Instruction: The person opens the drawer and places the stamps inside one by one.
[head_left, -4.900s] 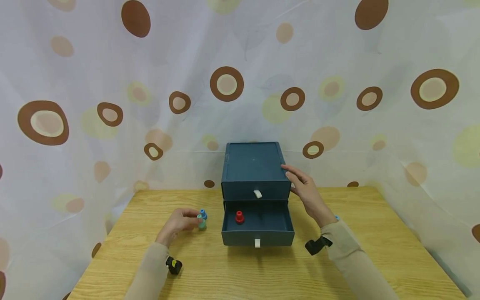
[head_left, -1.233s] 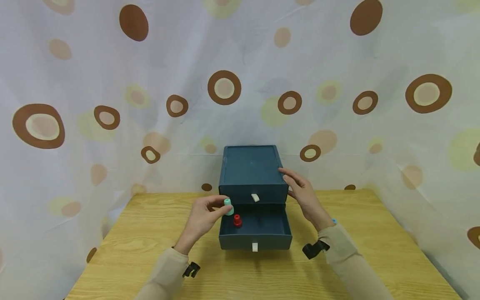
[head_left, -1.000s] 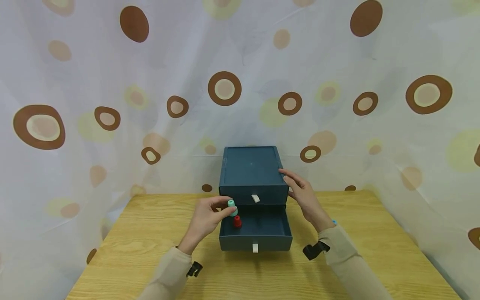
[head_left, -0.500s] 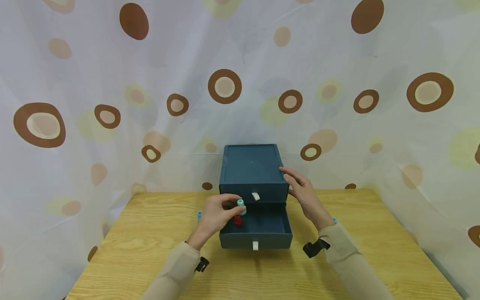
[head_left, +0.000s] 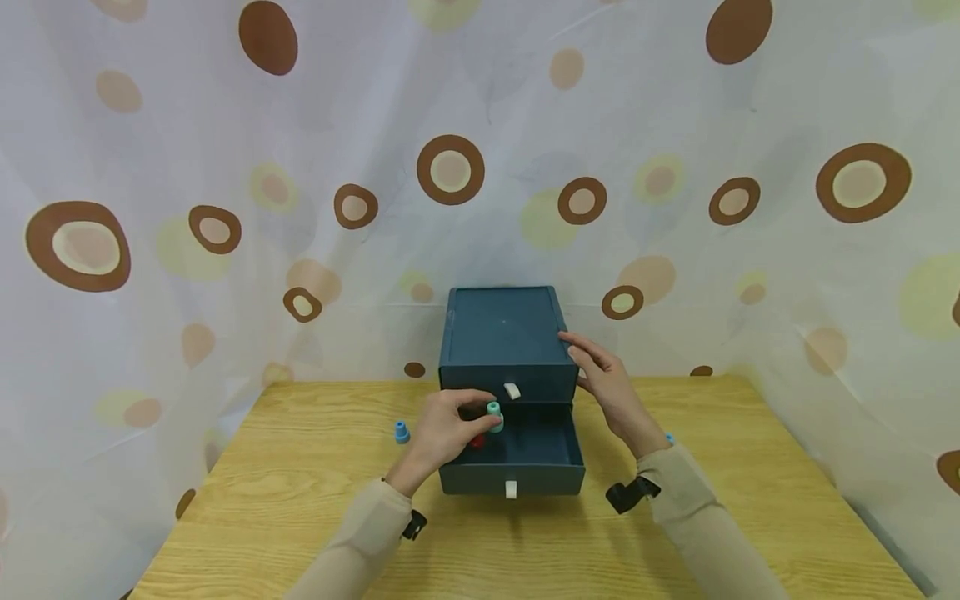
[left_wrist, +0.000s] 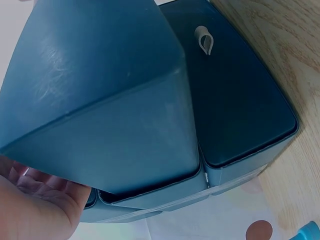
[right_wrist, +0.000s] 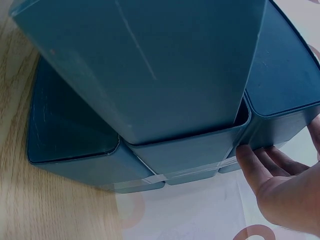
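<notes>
My left hand (head_left: 444, 427) pinches a small teal stepped peg (head_left: 495, 417) with a hole in its top, between thumb and fingers, above the pulled-out drawer (head_left: 540, 479) of a dark blue cabinet (head_left: 502, 325). Inside that drawer is a red peg (head_left: 477, 442), mostly covered by my left thumb. My right hand (head_left: 611, 392) rests against the cabinet's right side, a fingertip on the top edge. In the right wrist view, the fingers of my right hand (right_wrist: 285, 190) lie nearly straight along the cabinet's side. The left wrist view hides the teal peg behind the drawer.
A blue peg (head_left: 402, 432) stands on the wooden table (head_left: 300, 475) left of the cabinet. Another blue piece (head_left: 670, 438) shows partly behind my right sleeve. The drawer above is closed, with a white tab (head_left: 512, 390). A spotted curtain (head_left: 375, 125) hangs behind the table.
My left hand has lifted the teal peg from the table beside the blue peg and carried it right, over the open drawer and past the red peg. The right hand keeps its place.
</notes>
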